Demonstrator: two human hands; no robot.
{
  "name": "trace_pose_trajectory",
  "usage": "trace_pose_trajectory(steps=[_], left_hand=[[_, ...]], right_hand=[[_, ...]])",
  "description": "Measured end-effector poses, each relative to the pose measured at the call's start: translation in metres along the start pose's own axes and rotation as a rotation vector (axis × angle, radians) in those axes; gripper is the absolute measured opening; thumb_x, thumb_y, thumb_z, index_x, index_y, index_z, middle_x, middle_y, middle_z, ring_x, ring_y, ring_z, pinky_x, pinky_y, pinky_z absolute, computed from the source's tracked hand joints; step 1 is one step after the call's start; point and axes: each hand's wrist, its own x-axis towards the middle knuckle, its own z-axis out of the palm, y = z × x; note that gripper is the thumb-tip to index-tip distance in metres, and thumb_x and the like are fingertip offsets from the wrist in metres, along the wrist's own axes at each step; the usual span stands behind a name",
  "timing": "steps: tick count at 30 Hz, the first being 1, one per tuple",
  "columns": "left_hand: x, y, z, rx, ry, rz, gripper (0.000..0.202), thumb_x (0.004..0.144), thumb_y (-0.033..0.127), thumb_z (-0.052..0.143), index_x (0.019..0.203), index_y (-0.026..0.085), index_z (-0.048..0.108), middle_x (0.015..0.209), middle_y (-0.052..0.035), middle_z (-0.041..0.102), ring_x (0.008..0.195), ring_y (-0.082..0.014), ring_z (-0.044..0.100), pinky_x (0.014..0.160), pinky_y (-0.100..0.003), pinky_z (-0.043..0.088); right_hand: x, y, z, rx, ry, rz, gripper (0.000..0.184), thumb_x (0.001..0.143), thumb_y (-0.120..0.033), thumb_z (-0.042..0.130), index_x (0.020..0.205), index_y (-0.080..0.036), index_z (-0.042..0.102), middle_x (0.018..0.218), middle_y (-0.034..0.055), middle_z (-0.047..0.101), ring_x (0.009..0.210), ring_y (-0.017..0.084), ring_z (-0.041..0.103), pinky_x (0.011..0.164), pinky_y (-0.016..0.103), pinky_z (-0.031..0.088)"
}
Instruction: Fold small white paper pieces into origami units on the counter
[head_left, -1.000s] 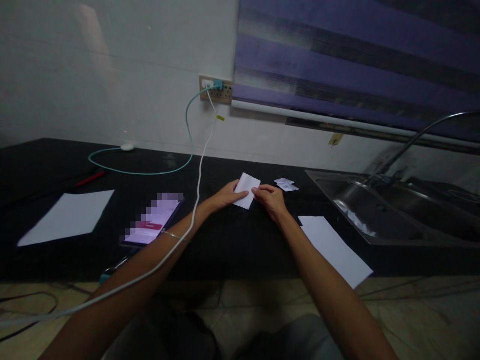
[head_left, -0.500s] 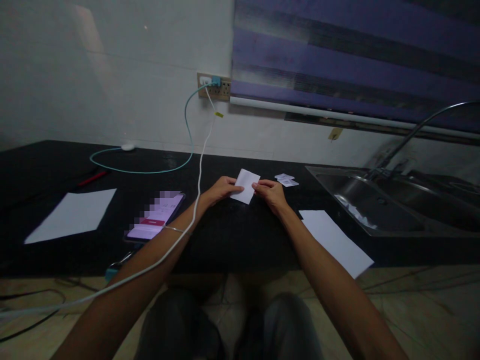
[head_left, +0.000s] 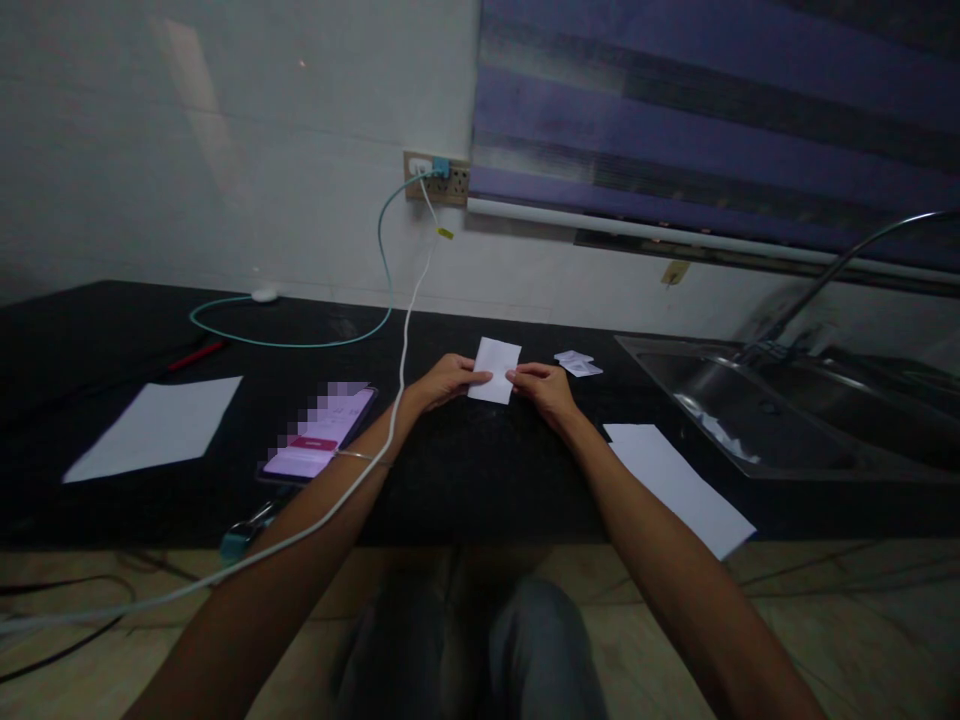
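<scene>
A small folded white paper stands a little above the black counter, held from both sides. My left hand pinches its left edge and my right hand pinches its right edge, fingers closed on it. A thin bracelet circles my left wrist, and a white cable drapes over my left forearm.
A lit phone lies left of my hands. White sheets lie at the far left and at the right edge. Small paper scraps sit beside a steel sink. A teal cable runs to a wall socket.
The paper has turned more upright and square between my hands. The view has shifted slightly; my hands keep their hold in about the same place.
</scene>
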Motion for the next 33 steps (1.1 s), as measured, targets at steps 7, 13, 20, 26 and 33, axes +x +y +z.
trace_pose_trajectory(steps=[7, 13, 20, 26, 33], left_hand=[[-0.002, 0.006, -0.006, 0.085, -0.051, -0.048, 0.015, 0.071, 0.016, 0.085, 0.062, 0.01, 0.074, 0.057, -0.0028, 0.066, 0.055, -0.0087, 0.056, 0.056, -0.021, 0.044], [-0.004, 0.006, -0.006, 0.197, -0.034, 0.0, 0.026, 0.074, 0.024, 0.085, 0.055, 0.012, 0.07, 0.049, 0.0009, 0.057, 0.048, -0.0069, 0.049, 0.05, -0.019, 0.04], [-0.001, 0.003, -0.011, 0.353, -0.128, 0.038, 0.021, 0.078, 0.031, 0.082, 0.071, 0.012, 0.078, 0.07, -0.0088, 0.075, 0.062, -0.0123, 0.065, 0.063, -0.022, 0.05], [0.006, -0.004, -0.015, 0.345, -0.187, 0.048, 0.033, 0.079, 0.042, 0.08, 0.077, 0.008, 0.077, 0.078, -0.0139, 0.076, 0.066, -0.0147, 0.069, 0.068, -0.025, 0.054], [-0.001, 0.003, -0.012, 0.408, -0.148, 0.116, 0.045, 0.079, 0.054, 0.076, 0.062, 0.013, 0.072, 0.059, -0.0036, 0.065, 0.055, -0.0107, 0.056, 0.058, -0.022, 0.049]], right_hand=[[0.001, 0.0, -0.002, 0.074, 0.022, 0.024, 0.037, 0.049, -0.037, 0.093, 0.076, -0.017, 0.076, 0.073, 0.0037, 0.074, 0.062, 0.016, 0.063, 0.066, 0.033, 0.052], [0.001, 0.0, -0.003, 0.109, 0.002, 0.051, 0.038, 0.048, -0.036, 0.093, 0.077, -0.018, 0.077, 0.075, 0.0038, 0.075, 0.067, 0.017, 0.065, 0.071, 0.034, 0.052], [0.001, -0.009, -0.005, 0.199, 0.098, 0.076, 0.044, 0.044, -0.034, 0.095, 0.079, -0.016, 0.075, 0.075, 0.0028, 0.073, 0.066, 0.015, 0.063, 0.067, 0.032, 0.049], [0.001, -0.009, -0.008, 0.204, 0.109, 0.083, 0.046, 0.044, -0.034, 0.095, 0.08, -0.015, 0.074, 0.071, 0.0015, 0.071, 0.062, 0.013, 0.059, 0.062, 0.03, 0.047], [0.003, -0.002, -0.014, 0.123, -0.061, 0.137, 0.041, 0.049, -0.034, 0.095, 0.082, -0.016, 0.077, 0.08, 0.005, 0.075, 0.065, 0.013, 0.062, 0.06, 0.028, 0.046]])
